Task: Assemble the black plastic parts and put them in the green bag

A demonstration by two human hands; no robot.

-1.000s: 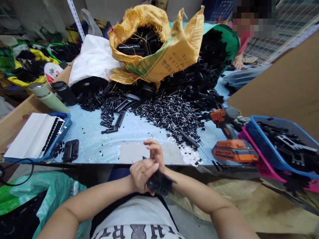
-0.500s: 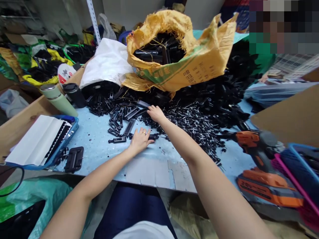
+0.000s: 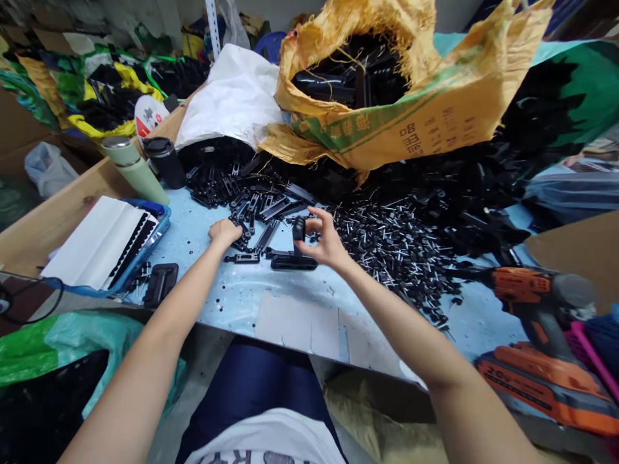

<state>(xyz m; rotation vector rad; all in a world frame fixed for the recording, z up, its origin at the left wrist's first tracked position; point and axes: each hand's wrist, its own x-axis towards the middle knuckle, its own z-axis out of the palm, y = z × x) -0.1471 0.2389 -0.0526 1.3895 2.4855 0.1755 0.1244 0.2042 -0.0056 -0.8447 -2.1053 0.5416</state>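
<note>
My right hand (image 3: 325,241) pinches a small black plastic part (image 3: 299,229) and holds it upright just above the light blue table (image 3: 232,299). A longer black plastic piece (image 3: 293,261) lies flat right below it. My left hand (image 3: 224,231) rests curled on a cluster of black plastic clips (image 3: 242,241) further left, its fingers closed around some of them. A heap of small black pins with metal shafts (image 3: 391,241) spreads to the right of my right hand.
A torn yellow sack (image 3: 411,122) full of black parts lies behind. An orange cordless drill (image 3: 536,322) sits at right. A green flask (image 3: 133,169), a dark cup (image 3: 164,161) and a blue basket (image 3: 145,248) with white sheets stand at left. A black hinge plate (image 3: 161,284) lies near the front edge.
Both hands left my lap, where they held a black part, and reached out onto the table. My right hand has now picked up a small black part; my left moved left onto the clips.
</note>
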